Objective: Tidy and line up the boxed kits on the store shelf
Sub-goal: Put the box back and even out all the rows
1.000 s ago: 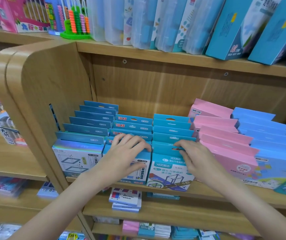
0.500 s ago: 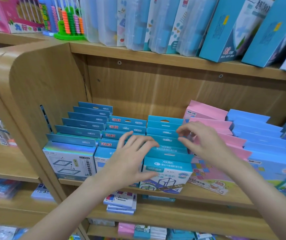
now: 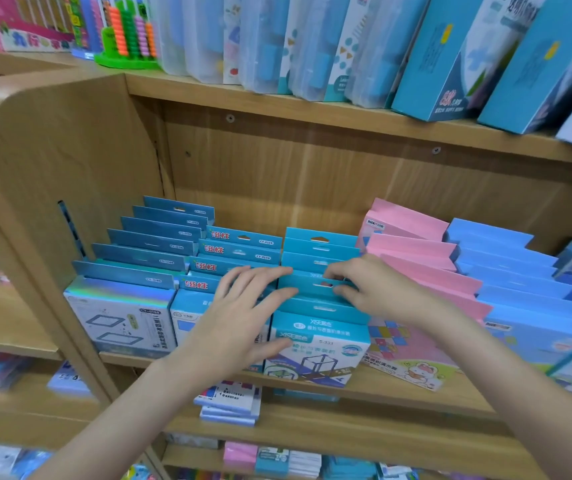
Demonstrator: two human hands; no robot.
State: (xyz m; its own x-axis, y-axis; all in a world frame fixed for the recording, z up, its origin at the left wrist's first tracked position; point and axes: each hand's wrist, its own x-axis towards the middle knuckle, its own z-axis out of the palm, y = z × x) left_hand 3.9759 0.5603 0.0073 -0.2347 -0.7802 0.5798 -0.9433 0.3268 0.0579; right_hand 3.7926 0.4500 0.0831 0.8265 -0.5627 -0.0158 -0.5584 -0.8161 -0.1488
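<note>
While the boxed kits (image 3: 319, 344) are standing in rows on the wooden shelf (image 3: 398, 389), your right hand (image 3: 378, 289) is gripping the hang tab of a teal kit (image 3: 307, 284) in the third row from the left, fingers (image 3: 341, 271) pinching its top edge; your left hand (image 3: 243, 313) is lying flat, fingers spread, across the neighbouring row and touching that tab; pink kits (image 3: 419, 268) are sitting just beside on the right.
</note>
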